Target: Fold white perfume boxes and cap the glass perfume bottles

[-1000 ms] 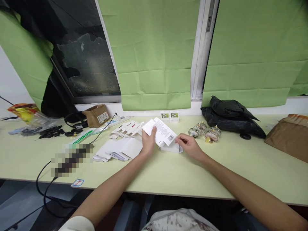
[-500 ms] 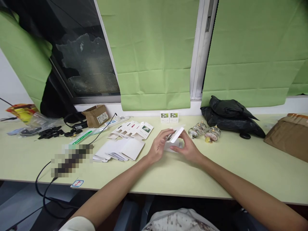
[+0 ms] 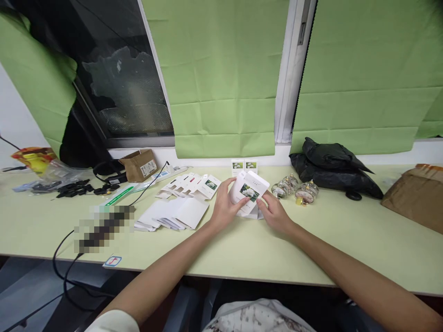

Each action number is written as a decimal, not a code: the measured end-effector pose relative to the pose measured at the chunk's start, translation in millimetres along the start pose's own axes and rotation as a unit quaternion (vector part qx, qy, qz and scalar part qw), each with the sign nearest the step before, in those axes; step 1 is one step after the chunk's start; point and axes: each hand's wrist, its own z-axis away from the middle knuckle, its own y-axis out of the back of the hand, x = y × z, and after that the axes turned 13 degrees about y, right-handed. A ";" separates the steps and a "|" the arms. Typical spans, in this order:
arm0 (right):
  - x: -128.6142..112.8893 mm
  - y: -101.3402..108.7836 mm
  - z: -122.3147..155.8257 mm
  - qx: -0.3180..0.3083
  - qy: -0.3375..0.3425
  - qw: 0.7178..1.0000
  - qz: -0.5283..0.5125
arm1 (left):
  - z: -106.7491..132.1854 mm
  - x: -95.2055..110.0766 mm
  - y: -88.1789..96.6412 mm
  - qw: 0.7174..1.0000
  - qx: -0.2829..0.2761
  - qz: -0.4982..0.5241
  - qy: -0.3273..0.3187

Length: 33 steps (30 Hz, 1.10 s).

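Observation:
A small white paper box (image 3: 254,190) with a photo of white flowers on its front is held up over the table. My left hand (image 3: 224,203) is closed round its left side, the thumb lying on the printed face. At the lower right edge, my right hand (image 3: 275,212) pinches the box with thumb and fingers. White flaps show at its top and bottom; the inside is hidden. Behind it, two printed boxes (image 3: 251,166) stand side by side near the wall. Just right of my right hand lie several clear round bottles (image 3: 306,191) with gold-coloured tops.
On the left are a fan of printed flat cartons (image 3: 207,185) and a stack of white folded cards (image 3: 188,213). A brown box (image 3: 139,166), black parts and a cable lie beyond. A black plastic bag (image 3: 334,170) and a brown carton (image 3: 415,196) occupy the right.
The box has turned in my hands so that its flower face shows toward me. My left thumb has come onto the front, and my right hand has shifted to the lower right edge.

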 end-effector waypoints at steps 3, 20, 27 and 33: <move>4.4 -2.4 -1.4 0.032 -0.023 0.998 -0.040 | 2.4 -4.6 -3.9 0.996 -0.020 0.054 0.067; 28.9 -2.9 4.7 -0.051 -0.107 0.990 0.074 | -47.2 -59.5 47.0 0.904 0.068 -0.420 0.033; 22.5 -3.8 6.7 -0.141 -0.100 0.979 0.105 | -47.5 -69.9 45.0 0.838 0.053 -0.543 0.026; 27.4 -3.6 10.0 -0.165 -0.090 0.977 0.101 | -46.2 -70.9 44.2 0.833 0.019 -0.552 0.045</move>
